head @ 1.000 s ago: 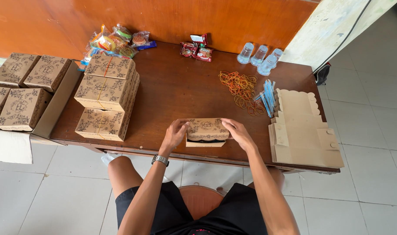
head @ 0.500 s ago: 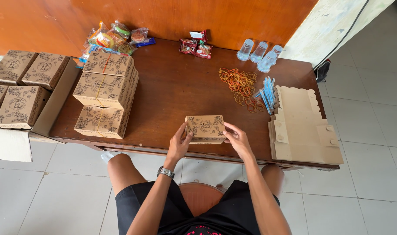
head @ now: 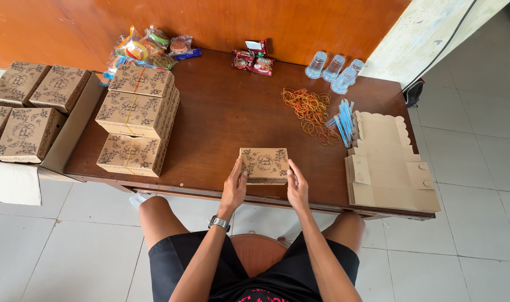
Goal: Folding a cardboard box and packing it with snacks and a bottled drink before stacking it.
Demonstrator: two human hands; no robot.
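Observation:
A small closed brown cardboard box [head: 264, 165] with a printed floral lid sits near the front edge of the dark wooden table [head: 221, 117]. My left hand [head: 234, 187], with a watch on its wrist, presses against the box's left side. My right hand [head: 297, 186] presses against its right side. Both hands hold the box between them, fingers flat along its walls.
A stack of finished boxes [head: 136, 120] tied with rubber bands stands at the left. More boxes [head: 25, 106] fill a carton off the table's left end. Flat unfolded boxes [head: 386, 168] lie at the right, with rubber bands [head: 309, 109], blue straws [head: 342, 120], water cups [head: 334, 70] and snack packets [head: 148, 49] behind.
The box was tilted and being closed under my hands. Now it lies flat, lid up, with one hand on each side.

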